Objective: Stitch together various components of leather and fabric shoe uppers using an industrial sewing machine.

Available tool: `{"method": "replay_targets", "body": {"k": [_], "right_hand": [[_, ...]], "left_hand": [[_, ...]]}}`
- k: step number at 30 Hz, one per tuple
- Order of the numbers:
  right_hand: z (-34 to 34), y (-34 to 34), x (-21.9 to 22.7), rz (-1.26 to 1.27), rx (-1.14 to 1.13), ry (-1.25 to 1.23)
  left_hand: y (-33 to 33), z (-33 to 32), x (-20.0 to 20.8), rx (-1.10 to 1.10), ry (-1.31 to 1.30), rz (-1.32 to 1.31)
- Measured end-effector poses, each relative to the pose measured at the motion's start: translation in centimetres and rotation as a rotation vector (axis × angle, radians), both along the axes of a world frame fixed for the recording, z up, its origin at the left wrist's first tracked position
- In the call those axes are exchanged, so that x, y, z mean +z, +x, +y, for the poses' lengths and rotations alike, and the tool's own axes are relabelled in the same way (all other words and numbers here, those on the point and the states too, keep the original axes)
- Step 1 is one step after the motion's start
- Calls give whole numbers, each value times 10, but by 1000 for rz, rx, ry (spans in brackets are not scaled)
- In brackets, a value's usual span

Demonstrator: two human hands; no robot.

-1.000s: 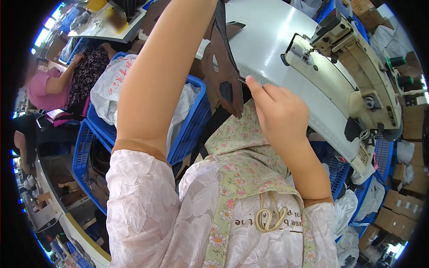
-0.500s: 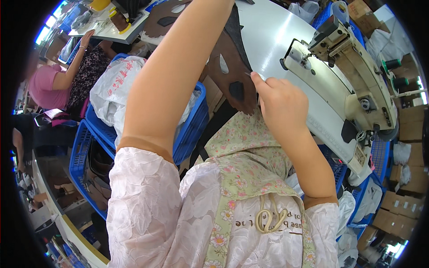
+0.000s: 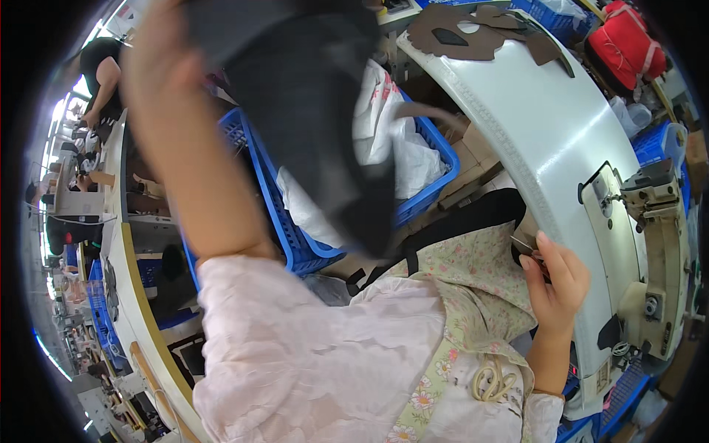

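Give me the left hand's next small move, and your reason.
Probably lower the left hand slightly to steady the broad, black, flexible sheet: it looks motion-blurred, hangs in front of the blue plastic basket, and seems held by that raised hand alone, since the right hand, pinching a thin, silvery metal tool, is well apart.

Sewing workshop: sewing machine [image 3: 665, 247] in white table [image 3: 543, 125], brown cut pieces [image 3: 480, 49], blue basket [image 3: 421, 207], co-worker [image 3: 102, 52].

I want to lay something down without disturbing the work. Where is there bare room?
The white tabletop is bare between the brown pieces at its far end and the sewing machine. The far end is crowded, as is the blue basket, holding white bags and partly hidden behind the dark piece.
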State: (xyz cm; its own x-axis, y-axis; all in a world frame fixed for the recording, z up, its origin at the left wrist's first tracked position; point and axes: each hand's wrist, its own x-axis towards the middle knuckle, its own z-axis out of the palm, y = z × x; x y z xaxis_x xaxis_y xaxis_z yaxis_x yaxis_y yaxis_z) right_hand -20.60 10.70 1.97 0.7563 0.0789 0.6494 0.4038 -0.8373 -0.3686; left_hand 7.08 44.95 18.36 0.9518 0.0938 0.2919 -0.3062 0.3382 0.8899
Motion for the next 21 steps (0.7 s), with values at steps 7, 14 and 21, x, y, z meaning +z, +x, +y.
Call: {"method": "replay_targets", "body": {"k": [7,14,21], "right_hand": [[7,31,-27,21,99,68],[7,31,-27,17,82,91],[-13,26,-37,64,9,127]], "left_hand": [[-3,185,-9,695,800,126],[45,282,-310,905,1609,-174],[116,127,-325,889,1810,-42]]}}
